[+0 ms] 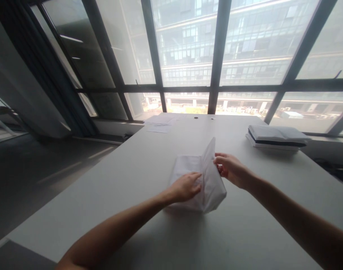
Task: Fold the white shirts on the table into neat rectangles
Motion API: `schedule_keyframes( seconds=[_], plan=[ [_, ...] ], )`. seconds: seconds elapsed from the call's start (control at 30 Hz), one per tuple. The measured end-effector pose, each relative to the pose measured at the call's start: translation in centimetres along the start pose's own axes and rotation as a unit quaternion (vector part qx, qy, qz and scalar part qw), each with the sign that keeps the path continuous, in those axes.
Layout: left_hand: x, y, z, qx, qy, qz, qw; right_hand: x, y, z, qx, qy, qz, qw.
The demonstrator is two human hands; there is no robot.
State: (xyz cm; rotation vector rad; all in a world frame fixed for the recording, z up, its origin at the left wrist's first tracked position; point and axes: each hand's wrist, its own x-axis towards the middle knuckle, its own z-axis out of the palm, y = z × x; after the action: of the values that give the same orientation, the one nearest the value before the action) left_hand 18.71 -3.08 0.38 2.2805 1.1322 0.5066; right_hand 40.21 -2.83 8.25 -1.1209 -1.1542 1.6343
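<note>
Two bare hands meet over a white folded piece [214, 187], thin and slightly creased; whether it is fabric or plastic I cannot tell. The right hand [229, 168] pinches the outer edge of its raised right part between thumb and fingers, so that this part stands tilted up off the rest. The left hand [186, 186] grips nothing: it lies palm down, fingers loosely extended, on the flatter left part, fingertips beside the fold. The piece lies in front of the person, near the middle of the white table [126, 180]. Any lettering on it is too washed out to read.

Farther off, near the table's right edge, rests a stack of white folded pieces [275, 133] with a dark layer [280, 142] between them. At the far left edge lie loose white sheets [158, 122], overlapping; from here, print on them would be too faint to make out. A round dark spot [196, 117] marks the far end of the tabletop. Beyond stand dark-framed windows [216, 56], an overexposed building [188, 45] behind the glass, and, to the left, a dark curtain [56, 82].
</note>
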Motion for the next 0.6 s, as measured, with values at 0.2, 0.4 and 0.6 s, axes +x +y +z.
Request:
schedule_keyframes(
  seconds=[0.2, 0.4, 0.6],
  plan=[
    [2.9, -3.8, -2.2, -0.399, 0.040, -0.119, 0.908, 1.6, 0.3, 5.4, -0.031, 0.000, -0.010, 0.999],
    [2.4, -6.5, -5.4, -0.508, 0.081, -0.214, 0.830, 2.9, 1.8, 5.6, -0.055, -0.091, -0.017, 0.994],
    [1.9, -7.9, -6.8, -0.237, 0.130, -0.219, 0.937, 3.9, 5.5, 3.7, -0.315, 0.020, -0.157, 0.936]
  ],
)
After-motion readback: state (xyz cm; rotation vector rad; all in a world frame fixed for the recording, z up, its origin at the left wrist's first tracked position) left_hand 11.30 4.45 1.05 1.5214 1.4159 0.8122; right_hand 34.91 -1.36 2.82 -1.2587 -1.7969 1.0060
